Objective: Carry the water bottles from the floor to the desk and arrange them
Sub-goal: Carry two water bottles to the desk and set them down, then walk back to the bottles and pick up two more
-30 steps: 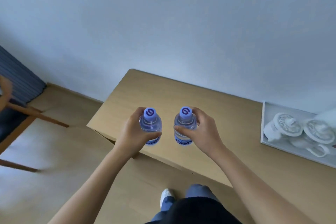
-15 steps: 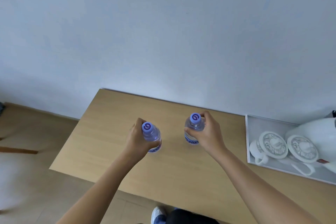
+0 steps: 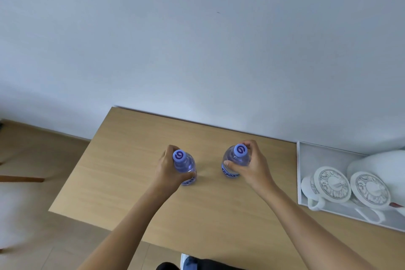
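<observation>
Bottles, two of them, both upright over the desk (image 3: 131,160), one in each hand. I see my left hand (image 3: 168,171) wrapped around the left bottle (image 3: 185,165), fingers curled behind it and thumb at the front near the label. My right hand (image 3: 252,166) grips the right bottle (image 3: 234,163), thumb across the front of the body, fingers curled round the neck by the cap. The bottles stand apart, with bare desk between them. Can't tell if the bases touch the desk or sit just above it. Both are clear plastic, round, with blue labels and pale blue caps bearing a dark swirl. Desk is light wood grain, flat, with its far edge against a plain white wall (image 3: 197,39). At 3 o'clock from the right bottle lies a white rectangular tray (image 3: 311,155) holding two white cups with patterned round lids (image 3: 333,184), and a white rounded vessel (image 3: 379,162) behind them, partly cut off. Wood floor (image 3: 39,151) lies at 9 o'clock.
</observation>
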The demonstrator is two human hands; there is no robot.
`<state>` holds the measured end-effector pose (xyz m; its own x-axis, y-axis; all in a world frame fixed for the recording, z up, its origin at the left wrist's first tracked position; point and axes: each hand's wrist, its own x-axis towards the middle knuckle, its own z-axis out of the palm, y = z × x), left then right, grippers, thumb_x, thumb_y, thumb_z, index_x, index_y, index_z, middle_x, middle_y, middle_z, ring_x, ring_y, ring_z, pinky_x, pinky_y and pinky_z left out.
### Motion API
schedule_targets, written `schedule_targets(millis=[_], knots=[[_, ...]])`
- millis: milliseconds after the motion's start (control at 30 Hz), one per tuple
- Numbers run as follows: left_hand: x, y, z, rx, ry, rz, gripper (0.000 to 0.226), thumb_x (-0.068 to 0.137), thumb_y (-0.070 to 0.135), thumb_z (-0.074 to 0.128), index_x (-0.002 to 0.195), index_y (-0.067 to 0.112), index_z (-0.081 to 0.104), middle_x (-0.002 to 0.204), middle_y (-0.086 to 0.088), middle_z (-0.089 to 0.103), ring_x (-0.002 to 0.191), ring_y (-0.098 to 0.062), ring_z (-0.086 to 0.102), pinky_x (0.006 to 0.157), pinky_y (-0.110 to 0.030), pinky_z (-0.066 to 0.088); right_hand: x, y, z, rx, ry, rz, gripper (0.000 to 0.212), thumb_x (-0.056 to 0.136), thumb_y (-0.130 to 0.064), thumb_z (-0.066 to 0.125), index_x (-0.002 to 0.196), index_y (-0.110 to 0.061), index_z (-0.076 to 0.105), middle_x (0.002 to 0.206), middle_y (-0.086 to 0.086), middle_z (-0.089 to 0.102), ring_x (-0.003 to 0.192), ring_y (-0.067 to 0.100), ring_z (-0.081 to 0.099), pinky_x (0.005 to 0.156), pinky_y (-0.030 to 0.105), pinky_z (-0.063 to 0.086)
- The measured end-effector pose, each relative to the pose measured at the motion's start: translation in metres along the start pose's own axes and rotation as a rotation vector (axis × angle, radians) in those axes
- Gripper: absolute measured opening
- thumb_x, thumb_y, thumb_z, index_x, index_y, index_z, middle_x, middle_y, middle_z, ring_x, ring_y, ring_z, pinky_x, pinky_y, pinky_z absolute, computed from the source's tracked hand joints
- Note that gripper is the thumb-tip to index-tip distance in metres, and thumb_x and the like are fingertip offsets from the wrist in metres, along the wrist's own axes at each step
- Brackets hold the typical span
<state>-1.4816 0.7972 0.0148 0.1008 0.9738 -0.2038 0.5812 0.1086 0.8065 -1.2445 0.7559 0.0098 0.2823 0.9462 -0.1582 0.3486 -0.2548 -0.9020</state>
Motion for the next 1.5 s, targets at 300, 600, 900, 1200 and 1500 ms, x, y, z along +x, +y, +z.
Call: schedule_targets(millis=[300,600,900,1200,1500], knots=[[-0.012,0.000,-0.006,0.020,-0.027,0.011,0.061,0.057,0.013,0.091,0.103,0.020,0.052,0.097,0.005,0.056,0.091,-0.015,0.054,0.068,-0.018,0.040,-0.002,-0.001,-0.002,0.025,-0.082,0.017,0.061,0.068,-0.014,0.089,0.114,-0.024,0.050,0.106,-0.009,0.062,0.096,0.012,0.062,0.079,0.017,0.046],[-0.028,0.011,-0.020,-0.014,0.054,0.030,0.079,0.068,0.017,0.088,0.133,0.015,0.044,0.129,0.005,0.048,0.118,-0.015,0.048,0.091,-0.026,0.038,-0.022,0.000,-0.021,-0.006,-0.031,0.039,0.087,0.068,-0.022,0.090,0.141,-0.026,0.041,0.135,-0.014,0.046,0.123,0.004,0.042,0.097,0.022,0.033],[-0.067,0.038,-0.047,0.200,0.087,0.393,0.061,0.082,0.018,0.075,0.135,0.016,0.044,0.135,0.004,0.048,0.112,-0.016,0.050,0.081,-0.025,0.035,-0.108,0.001,-0.029,0.053,0.236,0.055,0.069,0.079,-0.024,0.082,0.136,-0.022,0.045,0.138,-0.001,0.051,0.125,0.015,0.049,0.095,0.025,0.035],[-0.162,0.022,-0.004,0.390,-0.313,0.639,0.047,0.091,0.036,0.063,0.131,0.016,0.048,0.126,0.003,0.057,0.115,-0.020,0.055,0.086,-0.035,0.046,-0.275,0.036,-0.024,0.113,0.495,0.229,0.054,0.085,-0.022,0.075,0.131,-0.028,0.048,0.122,-0.010,0.056,0.116,0.010,0.053,0.087,0.017,0.038],[-0.258,0.064,0.114,0.436,-0.774,0.886,0.047,0.092,0.044,0.060,0.130,0.020,0.047,0.129,0.002,0.056,0.114,-0.017,0.056,0.089,-0.031,0.045,-0.446,0.087,-0.072,0.240,0.947,0.419,0.051,0.083,-0.014,0.077,0.126,-0.024,0.050,0.112,-0.012,0.057,0.109,0.015,0.055,0.088,0.024,0.042]])
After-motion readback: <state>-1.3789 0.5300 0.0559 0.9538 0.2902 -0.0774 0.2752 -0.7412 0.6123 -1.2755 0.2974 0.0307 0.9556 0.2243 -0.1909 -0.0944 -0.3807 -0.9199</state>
